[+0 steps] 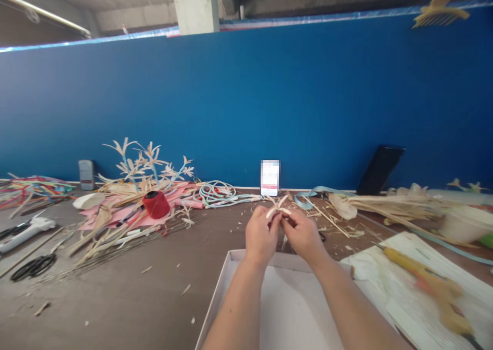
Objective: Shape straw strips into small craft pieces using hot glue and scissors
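My left hand point(261, 235) and my right hand point(305, 235) meet in front of me, above the far edge of a shallow white box point(296, 298). Between their fingertips is a small pale flower point(284, 211) made of thin curved strips, its petals spreading above my fingers. Both hands are closed in a pinch on it. My fingers hide the lower part of the flower. Just behind the hands, a lit phone point(269, 178) leans upright against the blue partition point(231, 98).
Left lie finished pale flowers point(152, 155), a red thread spool point(156, 205), black scissors point(34, 265) and a coiled light-blue cord point(217, 193). Right are a yellow glue gun point(431, 286) on printed paper point(385, 288), dry strips point(396, 206) and a leaning black device point(379, 170).
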`<state>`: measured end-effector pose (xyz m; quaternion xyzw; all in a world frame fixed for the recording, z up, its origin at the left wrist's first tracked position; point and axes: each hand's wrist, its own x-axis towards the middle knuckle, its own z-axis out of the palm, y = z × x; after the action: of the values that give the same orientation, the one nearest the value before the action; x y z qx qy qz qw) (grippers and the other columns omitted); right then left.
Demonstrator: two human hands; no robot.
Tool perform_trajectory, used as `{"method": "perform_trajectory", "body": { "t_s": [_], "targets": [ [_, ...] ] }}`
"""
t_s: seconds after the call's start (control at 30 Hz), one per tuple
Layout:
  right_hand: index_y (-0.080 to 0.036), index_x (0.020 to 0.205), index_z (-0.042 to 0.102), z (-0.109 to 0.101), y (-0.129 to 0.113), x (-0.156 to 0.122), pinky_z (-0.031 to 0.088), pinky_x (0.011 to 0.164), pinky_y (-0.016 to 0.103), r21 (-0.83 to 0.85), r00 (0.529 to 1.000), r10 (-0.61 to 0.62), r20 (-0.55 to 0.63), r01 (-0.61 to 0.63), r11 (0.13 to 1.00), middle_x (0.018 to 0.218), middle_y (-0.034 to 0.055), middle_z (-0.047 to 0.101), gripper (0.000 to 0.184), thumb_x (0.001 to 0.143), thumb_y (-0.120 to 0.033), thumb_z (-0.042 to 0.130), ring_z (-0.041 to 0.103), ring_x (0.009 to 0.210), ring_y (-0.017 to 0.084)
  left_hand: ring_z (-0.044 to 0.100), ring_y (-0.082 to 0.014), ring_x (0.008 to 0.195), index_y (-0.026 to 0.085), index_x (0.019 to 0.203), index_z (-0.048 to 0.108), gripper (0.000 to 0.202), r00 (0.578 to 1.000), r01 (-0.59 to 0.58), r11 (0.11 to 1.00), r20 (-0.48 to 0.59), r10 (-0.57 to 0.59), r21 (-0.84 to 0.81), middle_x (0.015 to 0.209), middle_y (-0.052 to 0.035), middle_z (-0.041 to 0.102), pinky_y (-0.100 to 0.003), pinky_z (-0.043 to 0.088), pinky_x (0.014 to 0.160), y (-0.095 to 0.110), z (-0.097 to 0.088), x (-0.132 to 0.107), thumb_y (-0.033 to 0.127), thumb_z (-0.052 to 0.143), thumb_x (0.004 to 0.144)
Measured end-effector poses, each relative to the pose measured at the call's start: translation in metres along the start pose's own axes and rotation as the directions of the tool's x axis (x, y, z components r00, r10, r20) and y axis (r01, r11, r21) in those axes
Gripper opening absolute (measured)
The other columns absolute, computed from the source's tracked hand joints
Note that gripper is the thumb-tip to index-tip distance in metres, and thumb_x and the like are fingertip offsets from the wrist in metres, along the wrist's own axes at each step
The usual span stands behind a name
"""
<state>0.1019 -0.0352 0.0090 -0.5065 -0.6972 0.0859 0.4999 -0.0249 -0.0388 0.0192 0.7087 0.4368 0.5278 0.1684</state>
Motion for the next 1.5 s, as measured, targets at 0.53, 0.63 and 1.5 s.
{"method": "perform_trajectory", "body": {
  "t_s": [0.53, 0.63, 1.5],
  "targets": [
    [-0.024, 0.089, 0.067, -0.0023, -0.0020, 0.0015, 0.045, 0.071, 0.029, -0.117, 0.999, 0.012, 0.033, -0.008, 0.993, 0.088, 0.0036, 0.067, 0.019, 0.080, -0.023, 0.050, 0.061, 0.079, 0.019, 0.051, -0.0118, 0.071, 0.021, 0.087, 0.065, 0.019, 1.000, 0.000, 0.999, 0.029, -0.001, 0.046, 0.079, -0.0017, 0.052, -0.023, 0.039, 0.066, -0.0002, 0.0041, -0.0012, 0.023, 0.046, 0.086],
    [-0.023, 0.086, 0.066, -0.0025, -0.0033, 0.0009, 0.044, 0.068, 0.027, -0.155, 1.000, 0.009, 0.027, -0.005, 0.988, 0.086, 0.0032, 0.067, 0.018, 0.080, -0.023, 0.050, 0.061, 0.077, 0.019, 0.051, -0.0119, 0.071, 0.021, 0.083, 0.064, 0.019, 1.000, 0.005, 0.997, 0.031, -0.007, 0.072, 0.079, -0.0016, 0.052, -0.023, 0.039, 0.065, 0.0002, 0.0045, -0.0018, 0.024, 0.045, 0.086],
    [-0.024, 0.092, 0.067, 0.0005, -0.0054, -0.0004, 0.046, 0.076, 0.030, -0.093, 0.999, -0.042, 0.032, 0.045, 0.995, 0.089, 0.0045, 0.065, 0.020, 0.084, -0.023, 0.049, 0.060, 0.082, 0.019, 0.056, -0.0129, 0.075, 0.022, 0.095, 0.068, 0.025, 0.999, -0.028, 0.983, -0.037, 0.036, 0.182, 0.083, -0.0030, 0.060, -0.023, 0.041, 0.068, -0.0003, 0.0031, -0.0033, 0.026, 0.044, 0.088]
  ]
}}
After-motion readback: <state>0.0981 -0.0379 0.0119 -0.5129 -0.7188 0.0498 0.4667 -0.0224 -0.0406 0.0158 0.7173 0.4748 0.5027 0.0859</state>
